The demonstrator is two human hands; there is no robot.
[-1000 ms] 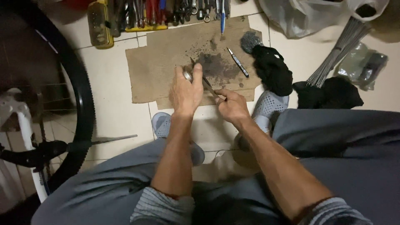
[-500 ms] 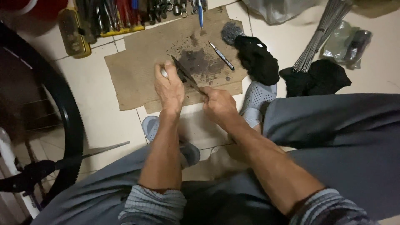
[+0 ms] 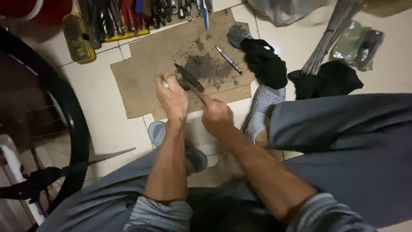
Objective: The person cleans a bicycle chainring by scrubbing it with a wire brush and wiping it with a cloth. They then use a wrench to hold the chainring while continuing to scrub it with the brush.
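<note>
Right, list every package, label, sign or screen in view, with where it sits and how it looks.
Clear plastic bag: top right on the floor tiles, beside the bundle of metal rods; crumpled, greenish, with dark contents.
Pale plastic bag: top edge, right of the cardboard sheet; whitish, mostly cut off.
Yellow case: top left; oblong, any label too small to tell.
No signs or screens.

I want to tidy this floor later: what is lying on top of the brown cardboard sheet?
On the cardboard sheet lie a dark greasy stain and a small slim metal tool. The black cloth overlaps its right edge. Both hands cover part of it, so anything beneath them is hidden.
</note>
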